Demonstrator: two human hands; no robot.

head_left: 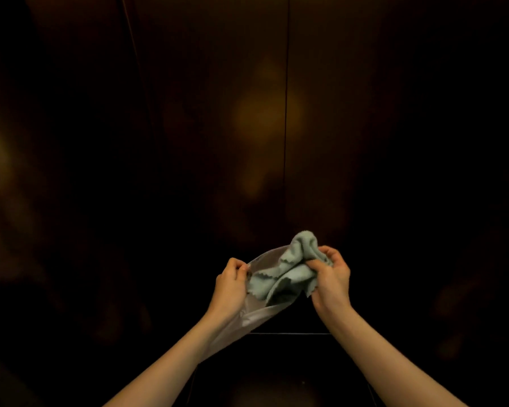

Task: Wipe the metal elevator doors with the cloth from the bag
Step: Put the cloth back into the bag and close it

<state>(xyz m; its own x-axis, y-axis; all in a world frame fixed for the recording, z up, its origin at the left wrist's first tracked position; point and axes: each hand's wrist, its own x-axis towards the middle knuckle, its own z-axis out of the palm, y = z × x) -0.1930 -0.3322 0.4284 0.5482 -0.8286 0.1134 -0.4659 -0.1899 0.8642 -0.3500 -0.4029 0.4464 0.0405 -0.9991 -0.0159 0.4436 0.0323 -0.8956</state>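
Observation:
The dark bronze metal elevator doors [218, 113] fill the view ahead, with their centre seam running down just right of the middle. My left hand [229, 284] pinches the rim of a translucent plastic bag [247, 315] that hangs down along my forearm. A crumpled pale green cloth [288, 271] with zigzag edges sticks halfway out of the bag's mouth. My right hand [331, 277] is closed around the cloth's right end. Both hands are held low, in front of the doors and apart from them.
The place is very dim, with faint warm reflections on the doors. A thin bright line of the door sill [288, 334] crosses below the hands, and the dark floor [276, 386] lies beneath it.

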